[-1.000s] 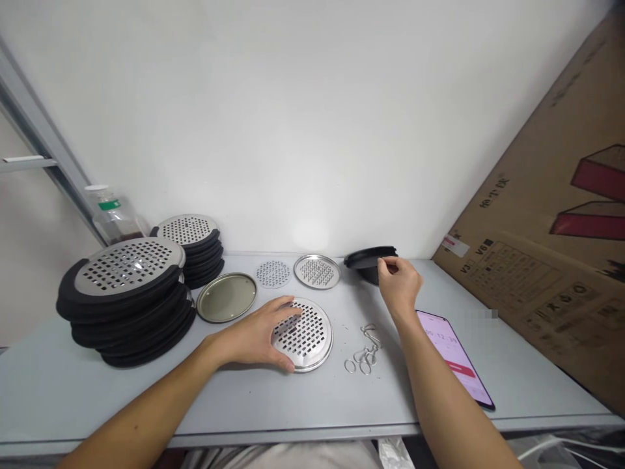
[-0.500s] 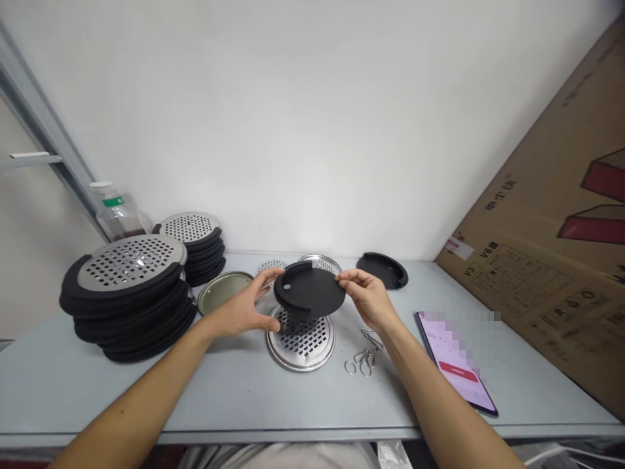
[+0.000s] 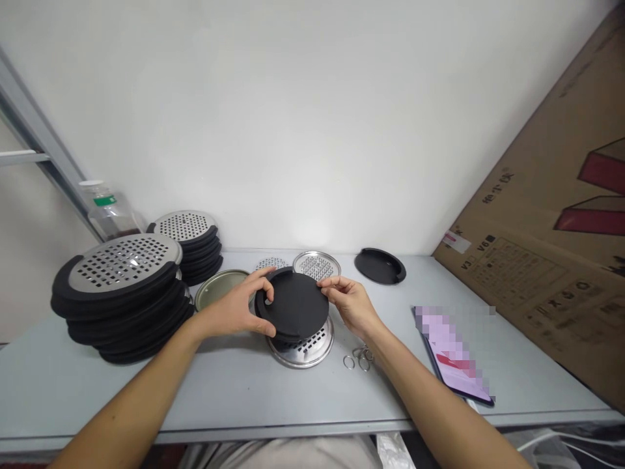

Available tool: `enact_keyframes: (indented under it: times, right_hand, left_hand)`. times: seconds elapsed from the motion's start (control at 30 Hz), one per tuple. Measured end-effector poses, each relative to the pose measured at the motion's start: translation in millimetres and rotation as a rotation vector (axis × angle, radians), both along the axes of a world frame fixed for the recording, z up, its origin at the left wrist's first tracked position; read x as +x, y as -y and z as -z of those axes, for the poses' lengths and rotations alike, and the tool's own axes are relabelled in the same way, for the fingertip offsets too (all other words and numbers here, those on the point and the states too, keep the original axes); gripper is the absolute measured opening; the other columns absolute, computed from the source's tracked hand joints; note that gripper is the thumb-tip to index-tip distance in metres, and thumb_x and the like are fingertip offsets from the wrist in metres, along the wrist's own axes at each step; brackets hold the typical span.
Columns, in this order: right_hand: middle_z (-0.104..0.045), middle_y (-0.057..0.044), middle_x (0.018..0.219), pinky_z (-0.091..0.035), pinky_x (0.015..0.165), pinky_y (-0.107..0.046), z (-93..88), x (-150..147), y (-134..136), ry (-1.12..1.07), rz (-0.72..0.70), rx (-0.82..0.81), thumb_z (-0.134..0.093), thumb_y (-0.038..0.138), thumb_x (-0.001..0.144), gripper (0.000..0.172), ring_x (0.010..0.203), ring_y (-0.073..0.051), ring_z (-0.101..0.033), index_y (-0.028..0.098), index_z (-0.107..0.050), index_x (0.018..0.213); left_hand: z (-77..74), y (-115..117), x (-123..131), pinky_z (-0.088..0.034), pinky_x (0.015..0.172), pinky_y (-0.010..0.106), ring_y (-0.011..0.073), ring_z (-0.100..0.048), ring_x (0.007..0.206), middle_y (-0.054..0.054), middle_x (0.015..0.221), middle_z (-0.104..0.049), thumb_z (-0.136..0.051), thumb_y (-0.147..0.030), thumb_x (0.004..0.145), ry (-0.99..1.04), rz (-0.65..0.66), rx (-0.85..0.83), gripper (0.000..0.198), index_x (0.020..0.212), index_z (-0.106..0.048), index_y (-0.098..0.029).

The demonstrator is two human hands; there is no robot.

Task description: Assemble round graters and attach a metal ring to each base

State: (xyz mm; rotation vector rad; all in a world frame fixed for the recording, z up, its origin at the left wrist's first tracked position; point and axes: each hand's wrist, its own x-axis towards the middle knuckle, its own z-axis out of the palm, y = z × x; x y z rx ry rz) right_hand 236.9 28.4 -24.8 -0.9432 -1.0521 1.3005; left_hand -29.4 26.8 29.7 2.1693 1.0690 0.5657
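Between my hands a round black plastic base [image 3: 299, 305] with a raised rim on its left is held tilted above a perforated metal disc [image 3: 307, 352]. My left hand [image 3: 241, 306] grips the rimmed side, thumb at the front edge and fingers over the back near a small hole. With thumb and fingertips, my right hand [image 3: 349, 301] pinches the base's right edge. Several small metal rings [image 3: 361, 359] lie beside my right forearm. Behind the base are another perforated disc [image 3: 317, 265] and, partly behind my left hand, an olive-coloured round plate [image 3: 215, 286].
Two stacks of black-rimmed perforated discs [image 3: 120, 293] [image 3: 188, 244] stand at left, with a clear jar [image 3: 110, 215] behind. Another black base [image 3: 381, 266] lies near the wall. A phone [image 3: 454, 358] and a large cardboard box [image 3: 547, 260] are on the right.
The black base has moved left and slightly toward me, its top now turned more to the camera. My left fingers have closed around its rim; my right hand has moved left with it.
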Motion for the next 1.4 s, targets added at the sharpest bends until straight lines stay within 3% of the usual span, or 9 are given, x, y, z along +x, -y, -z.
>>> enact_keyframes:
  times: [0.2, 0.37, 0.67, 0.77, 0.93, 1.0, 1.13, 1.23, 1.4]
  right_hand:
    - [-0.07, -0.003, 0.075, -0.042, 0.064, -0.027, -6.2, 1.6, 0.8, -0.048, -0.028, -0.041, -0.077, 0.019, 0.062, 0.012, 0.065, -0.012, -0.057, 0.017, -0.074, 0.074]
    - [-0.069, -0.001, 0.072, -0.041, 0.062, -0.025, -6.3, 2.5, -0.6, -0.079, -0.014, -0.033, -0.077, 0.018, 0.061, 0.012, 0.064, -0.011, -0.055, 0.018, -0.074, 0.073]
    - [-0.069, -0.003, 0.093, -0.048, 0.07, -0.027, -11.4, 3.6, 4.1, -0.068, -0.063, -0.006, -0.076, 0.021, 0.068, 0.021, 0.074, -0.013, -0.061, 0.019, -0.071, 0.088]
    - [-0.064, -0.004, 0.11, -0.051, 0.08, -0.033, -10.9, 8.1, 1.9, 0.066, 0.024, 0.103, -0.07, 0.024, 0.075, 0.029, 0.089, -0.017, -0.064, 0.023, -0.065, 0.103]
    - [-0.067, -0.007, 0.098, -0.048, 0.091, -0.043, -10.6, 16.3, 8.2, 0.585, 0.011, 0.202, -0.06, 0.029, 0.082, 0.017, 0.094, -0.023, -0.063, 0.02, -0.066, 0.096]
    - [-0.061, -0.009, 0.119, -0.043, 0.1, -0.046, -13.5, 14.2, 19.6, 0.763, -0.134, 0.267, -0.067, 0.037, 0.079, 0.038, 0.113, -0.028, -0.056, 0.023, -0.064, 0.114]
    - [-0.019, -0.011, 0.156, -0.027, 0.111, -0.052, -12.5, -0.4, 43.9, 1.029, -0.36, 0.315, -0.082, 0.058, 0.055, 0.113, 0.143, -0.039, -0.014, 0.033, -0.025, 0.15]
    - [-0.009, -0.012, 0.158, -0.023, 0.112, -0.055, -3.7, -10.5, 51.3, 1.127, -0.38, 0.307, -0.083, 0.063, 0.049, 0.124, 0.143, -0.043, -0.006, 0.034, -0.02, 0.151]
    - [-0.019, -0.016, 0.153, -0.027, 0.109, -0.056, 4.0, -8.1, 51.6, 1.156, -0.386, 0.294, -0.084, 0.06, 0.049, 0.119, 0.142, -0.043, -0.009, 0.032, -0.026, 0.15]
  left_hand:
    - [-4.7, 2.8, 3.4, -0.032, 0.11, 0.044, 0.03, -0.043, 0.133, 0.005, 0.146, -0.046, -0.083, -0.044, 0.059, 0.039, 0.013, 0.05, 0.039, 0.075, -0.055, -0.022]
    - [1.9, -0.9, 1.9, -0.027, 0.113, 0.045, 0.0308, -0.032, 0.14, 0.006, 0.155, -0.031, -0.083, -0.044, 0.06, 0.07, 0.025, 0.045, 0.04, 0.086, -0.06, -0.024]
    - [-3.2, 1.3, -0.2, -0.028, 0.113, 0.045, 0.0315, -0.036, 0.137, 0.007, 0.152, -0.035, -0.087, -0.046, 0.051, 0.051, 0.01, 0.081, 0.048, 0.077, -0.055, -0.022]
    - [-3.0, -2.2, -4.2, -0.029, 0.112, 0.045, 0.0318, -0.038, 0.136, 0.008, 0.152, -0.036, -0.086, -0.045, 0.054, 0.076, -0.053, 0.119, 0.046, 0.076, -0.054, -0.022]
    - [1.0, -8.5, -8.8, -0.03, 0.112, 0.045, 0.0325, -0.04, 0.135, 0.01, 0.151, -0.037, -0.082, -0.044, 0.059, 0.133, -0.154, 0.156, 0.041, 0.076, -0.052, -0.021]
    - [1.1, -8.5, -8.4, -0.031, 0.111, 0.045, 0.0322, -0.041, 0.134, 0.01, 0.151, -0.037, -0.081, -0.044, 0.06, 0.127, -0.166, 0.161, 0.04, 0.077, -0.052, -0.021]
    - [0.1, -6.4, -6.3, -0.033, 0.11, 0.045, 0.0317, -0.043, 0.133, 0.009, 0.151, -0.038, -0.08, -0.046, 0.062, 0.108, -0.179, 0.175, 0.04, 0.078, -0.052, -0.022]
    - [0.8, -6.1, -5.9, -0.032, 0.11, 0.045, 0.0319, -0.042, 0.133, 0.008, 0.151, -0.039, -0.079, -0.048, 0.063, 0.087, -0.205, 0.18, 0.04, 0.078, -0.052, -0.022]
    - [5.4, -10.3, -7.5, -0.032, 0.111, 0.046, 0.0328, -0.045, 0.131, 0.007, 0.151, -0.038, -0.077, -0.054, 0.063, 0.027, -0.285, 0.2, 0.043, 0.079, -0.053, -0.022]
